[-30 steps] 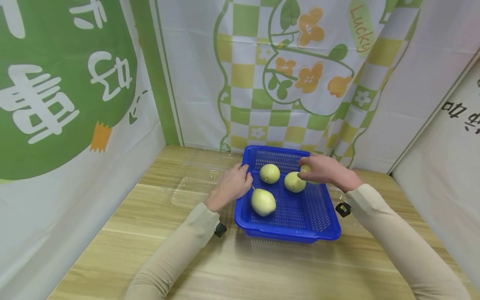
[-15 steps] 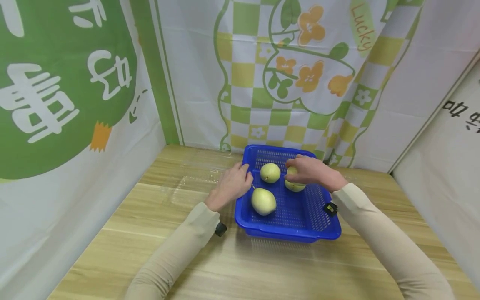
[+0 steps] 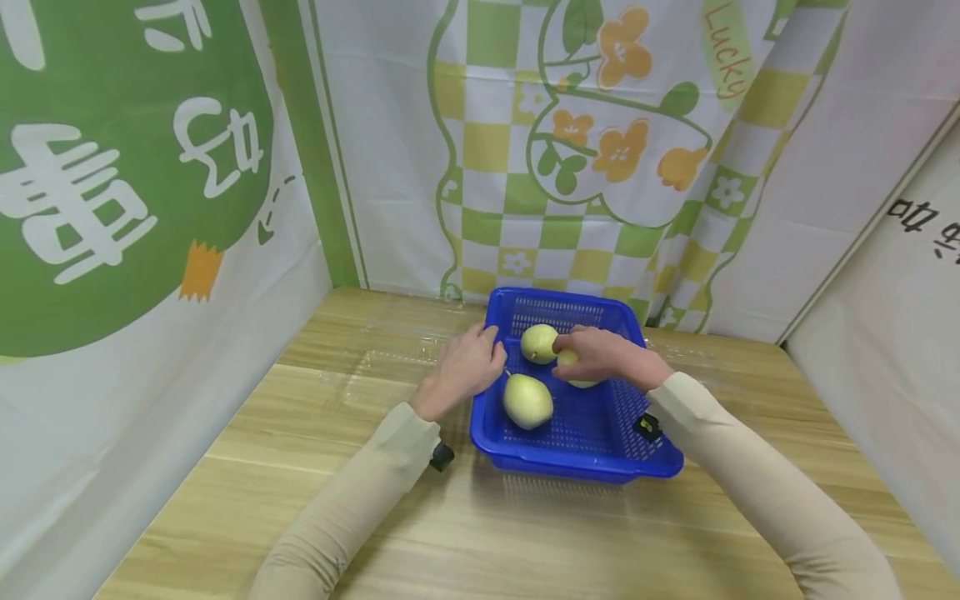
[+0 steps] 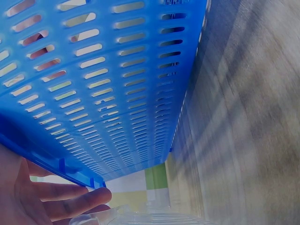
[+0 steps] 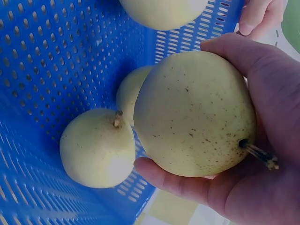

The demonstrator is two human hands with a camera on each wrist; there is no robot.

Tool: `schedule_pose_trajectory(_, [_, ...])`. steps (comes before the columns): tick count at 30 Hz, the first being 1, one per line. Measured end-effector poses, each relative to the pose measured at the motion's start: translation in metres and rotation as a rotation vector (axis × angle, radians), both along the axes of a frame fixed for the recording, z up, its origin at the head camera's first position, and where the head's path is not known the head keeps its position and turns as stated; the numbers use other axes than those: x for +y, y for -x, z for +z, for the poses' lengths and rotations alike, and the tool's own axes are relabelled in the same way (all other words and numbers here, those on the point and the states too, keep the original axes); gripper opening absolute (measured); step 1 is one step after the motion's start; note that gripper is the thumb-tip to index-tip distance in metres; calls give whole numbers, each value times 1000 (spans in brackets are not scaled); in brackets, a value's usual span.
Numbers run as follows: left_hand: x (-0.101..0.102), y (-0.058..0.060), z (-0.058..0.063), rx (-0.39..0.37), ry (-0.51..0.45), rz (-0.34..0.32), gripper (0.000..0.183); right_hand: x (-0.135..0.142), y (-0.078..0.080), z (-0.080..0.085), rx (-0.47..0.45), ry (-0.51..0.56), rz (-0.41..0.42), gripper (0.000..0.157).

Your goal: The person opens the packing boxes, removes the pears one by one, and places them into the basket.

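Observation:
A blue perforated plastic basket (image 3: pixel 581 467) stands on the table with pale yellow-green pears in it. My left hand (image 3: pixel 470 367) grips its left rim; in the left wrist view the fingers (image 4: pixel 70 204) reach under that rim. My right hand (image 3: pixel 600 357) is over the basket, holding a speckled pear (image 5: pixel 194 115) between thumb and fingers, its stem toward the palm. Below the held one lies a pear (image 5: pixel 98 147), mostly covered by the hand in the head view. Another pear (image 3: pixel 538 343) lies toward the back, and a larger pear (image 3: pixel 527 401) at the left.
Clear plastic containers (image 3: pixel 386 375) stand on the wooden table (image 3: pixel 360 517) left of the basket. More clear plastic (image 3: pixel 693 362) shows behind the right forearm. A printed curtain (image 3: pixel 495 217) hangs just behind the basket, and cloth walls close off both sides.
My right hand has moved left with the pear, from the basket's right side to over its middle. The left hand has kept its grip on the rim.

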State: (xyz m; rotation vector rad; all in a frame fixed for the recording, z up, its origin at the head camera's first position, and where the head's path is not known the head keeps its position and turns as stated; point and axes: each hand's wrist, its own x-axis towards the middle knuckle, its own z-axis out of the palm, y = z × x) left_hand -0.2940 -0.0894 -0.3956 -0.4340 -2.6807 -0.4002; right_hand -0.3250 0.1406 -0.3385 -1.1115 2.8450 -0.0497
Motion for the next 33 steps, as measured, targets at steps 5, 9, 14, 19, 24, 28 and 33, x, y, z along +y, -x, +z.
schedule_pose_trajectory(5, [0, 0, 0, -11, -6, 3, 44, -4, 0, -3, -33, 4, 6, 36])
schedule_pose_trajectory(9, [0, 1, 0, -10, -11, 5, 42, -6, 0, -5, -33, 9, 25, 40])
schedule_pose_trajectory(14, [0, 0, 0, 2, -13, -1, 43, -7, 1, -11, -28, 9, 45, 35])
schedule_pose_trajectory(19, [0, 0, 1, 7, -7, 3, 42, -7, 0, -17, -33, -28, 63, 29])
schedule_pose_trajectory(24, [0, 1, 0, -8, -2, 6, 42, -8, -2, -21, -60, -93, 93, 34])
schedule_pose_trajectory(28, [0, 1, 0, -15, -1, 4, 43, -11, -3, -22, -85, -124, 98, 34])
schedule_pose_trajectory(33, [0, 1, 0, -27, -10, 6, 44, -12, -5, -26, -84, -141, 111, 33])
